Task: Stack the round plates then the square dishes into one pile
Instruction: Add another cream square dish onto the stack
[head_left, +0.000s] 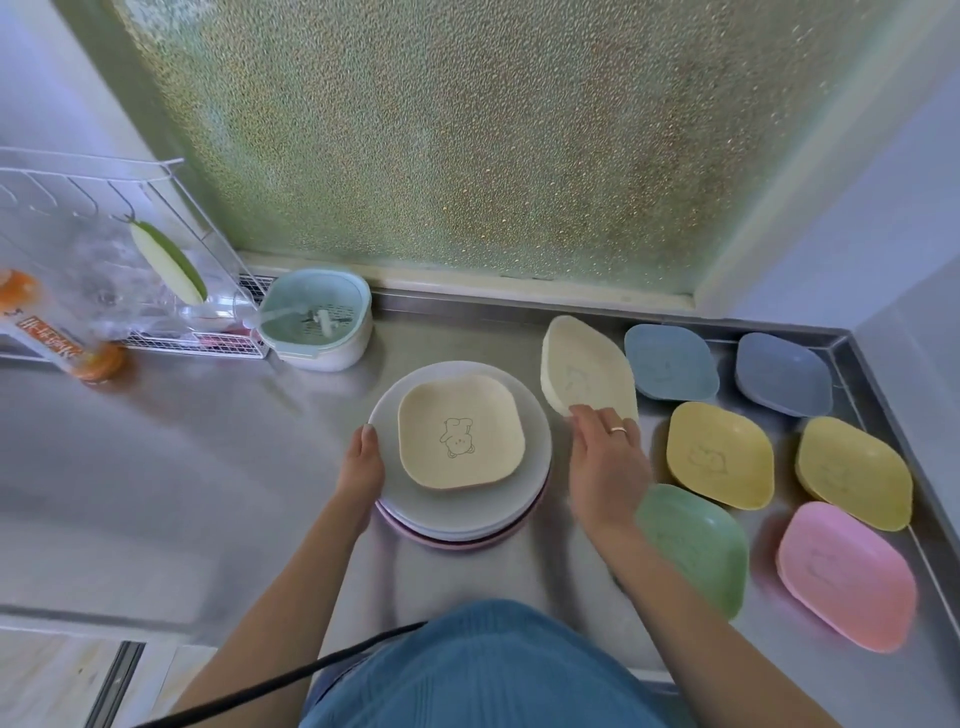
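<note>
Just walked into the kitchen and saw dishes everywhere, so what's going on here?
A person is stacking dishes on the steel counter. The round plates are already piled, with one cream square dish on top. The left hand rests against the pile's edge while the right hand holds a second cream dish, tilted, beside it. Six more square dishes sit to the right.
</note>
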